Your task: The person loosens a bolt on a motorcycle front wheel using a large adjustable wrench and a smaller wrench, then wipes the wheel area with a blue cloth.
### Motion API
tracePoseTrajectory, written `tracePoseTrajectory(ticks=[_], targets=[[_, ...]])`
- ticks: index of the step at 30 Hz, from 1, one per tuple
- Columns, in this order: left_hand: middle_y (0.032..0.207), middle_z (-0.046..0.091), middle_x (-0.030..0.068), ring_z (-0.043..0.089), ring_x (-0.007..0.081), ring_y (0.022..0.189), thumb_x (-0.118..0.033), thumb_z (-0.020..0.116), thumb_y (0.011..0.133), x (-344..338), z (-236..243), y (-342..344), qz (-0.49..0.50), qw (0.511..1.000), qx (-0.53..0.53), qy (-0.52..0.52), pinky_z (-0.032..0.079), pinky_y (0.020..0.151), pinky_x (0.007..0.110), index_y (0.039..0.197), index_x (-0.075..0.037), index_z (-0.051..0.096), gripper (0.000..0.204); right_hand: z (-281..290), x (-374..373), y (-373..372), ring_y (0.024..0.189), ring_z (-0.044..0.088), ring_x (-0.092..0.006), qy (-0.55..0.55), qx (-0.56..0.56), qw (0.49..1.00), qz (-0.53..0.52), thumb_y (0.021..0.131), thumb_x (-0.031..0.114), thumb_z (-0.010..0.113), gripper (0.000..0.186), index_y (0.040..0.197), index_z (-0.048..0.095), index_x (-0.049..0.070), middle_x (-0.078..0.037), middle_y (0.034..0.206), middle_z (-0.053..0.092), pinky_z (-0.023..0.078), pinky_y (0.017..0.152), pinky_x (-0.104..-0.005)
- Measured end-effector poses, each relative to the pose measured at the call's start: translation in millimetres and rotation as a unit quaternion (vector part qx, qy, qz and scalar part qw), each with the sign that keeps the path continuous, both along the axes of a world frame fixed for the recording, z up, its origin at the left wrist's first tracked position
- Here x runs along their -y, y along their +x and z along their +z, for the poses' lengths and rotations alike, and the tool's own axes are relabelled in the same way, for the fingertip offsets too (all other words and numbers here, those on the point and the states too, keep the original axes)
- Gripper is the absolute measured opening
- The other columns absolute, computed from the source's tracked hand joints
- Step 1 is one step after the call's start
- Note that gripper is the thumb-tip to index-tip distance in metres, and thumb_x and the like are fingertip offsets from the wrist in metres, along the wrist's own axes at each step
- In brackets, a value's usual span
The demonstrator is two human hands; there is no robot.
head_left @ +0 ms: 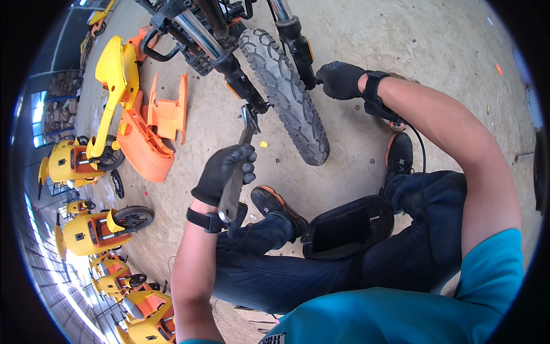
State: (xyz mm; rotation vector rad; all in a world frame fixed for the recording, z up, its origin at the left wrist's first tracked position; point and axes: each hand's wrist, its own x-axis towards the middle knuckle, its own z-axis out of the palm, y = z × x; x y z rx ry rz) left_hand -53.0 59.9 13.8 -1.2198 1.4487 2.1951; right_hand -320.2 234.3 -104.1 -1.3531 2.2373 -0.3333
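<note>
My left hand, in a black glove, is closed around the handle of an adjustable wrench. The wrench head points away from me and meets the axle end at the foot of the left fork leg. Between the fork legs stands a knobbly black front wheel. On its other side my gloved right hand is closed, fingers curled at the foot of the right fork leg. Whatever those fingers grip is hidden.
Orange body panels and a yellow panel lie on the concrete floor at left. Several yellow scooters line the left side. A black shell-like part sits between my legs. A cable hangs from my right wrist.
</note>
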Motion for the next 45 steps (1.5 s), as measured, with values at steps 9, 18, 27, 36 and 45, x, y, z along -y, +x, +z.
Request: tracePoseTrajectory(ticks=[9,18,27,36,45], targets=[[0.087,0.058,0.0151,0.053,0.0130,0.058,-0.016,0.051,0.089,37,17,-9,0.037,0.991,-0.017,0.125,0.048,0.052,0.027,0.104,0.002,0.052,0.023,-16,-2,-4,0.083,0.061,-0.0384,-0.080,-0.017,0.997,0.011,0.073,0.013,0.051,0.021,0.082,0.062,-0.003,-0.023,0.083,0.063,0.049,0.074,-0.0423],[0.089,0.060,0.0229,0.056,0.0173,0.055,-0.026,0.046,0.091,58,22,-21,0.057,0.981,-0.030,0.181,0.047,0.045,0.026,0.104,-0.004,0.052,0.026,-17,-1,-4,0.083,0.061,-0.0381,-0.078,-0.016,0.997,0.012,0.073,0.013,0.051,0.022,0.083,0.063,-0.003,-0.024,0.084,0.063,0.049,0.074,-0.0419],[0.086,0.057,0.0249,0.051,0.0180,0.052,-0.029,0.046,0.091,65,26,-36,0.034,0.987,-0.081,0.135,0.042,0.043,0.025,0.108,-0.013,0.048,0.023,-17,-3,-5,0.083,0.061,-0.0374,-0.083,-0.020,0.996,0.021,0.074,0.015,0.051,0.022,0.082,0.063,-0.003,-0.022,0.083,0.063,0.049,0.075,-0.0418],[0.088,0.051,0.0262,0.044,0.0122,0.048,-0.034,0.042,0.092,72,16,-44,0.049,0.983,-0.118,0.134,0.036,0.036,0.021,0.111,-0.015,0.050,0.028,-3,-1,-2,0.095,0.058,-0.0332,0.003,-0.007,1.000,0.014,0.073,0.010,0.048,0.033,0.101,0.063,0.001,-0.020,0.099,0.062,0.046,0.083,-0.0392],[0.088,0.051,0.0256,0.044,0.0141,0.046,-0.033,0.039,0.093,58,14,-50,0.017,0.986,-0.119,0.119,0.040,0.042,0.025,0.111,-0.019,0.049,0.024,-17,-3,-6,0.083,0.061,-0.0373,-0.073,-0.024,0.997,0.018,0.073,0.013,0.052,0.022,0.083,0.063,-0.002,-0.023,0.083,0.063,0.049,0.073,-0.0422]])
